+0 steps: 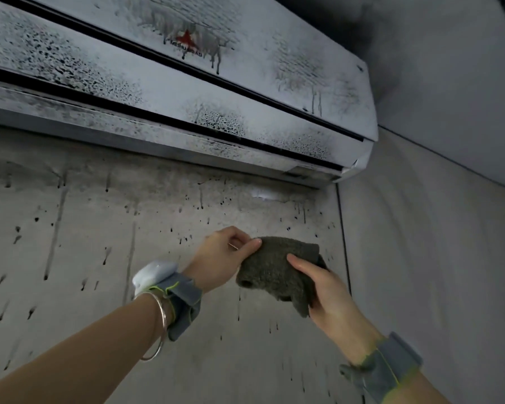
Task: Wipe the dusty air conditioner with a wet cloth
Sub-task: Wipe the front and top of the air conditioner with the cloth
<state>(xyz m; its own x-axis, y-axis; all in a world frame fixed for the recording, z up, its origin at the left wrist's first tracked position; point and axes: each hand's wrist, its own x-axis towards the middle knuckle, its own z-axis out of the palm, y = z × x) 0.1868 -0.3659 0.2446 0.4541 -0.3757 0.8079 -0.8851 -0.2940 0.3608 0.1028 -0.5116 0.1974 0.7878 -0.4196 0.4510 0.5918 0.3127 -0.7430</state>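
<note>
Both hands are up in front: the left hand [220,259] pinches the top edge of the bunched dark olive terry cloth [274,272], and the right hand [325,290] grips its lower side. Behind them, the grey concrete wall [99,243] is streaked with dark drips. Above hangs the white wall-mounted air conditioner [172,91], speckled with black grime, red logo smeared.
</note>
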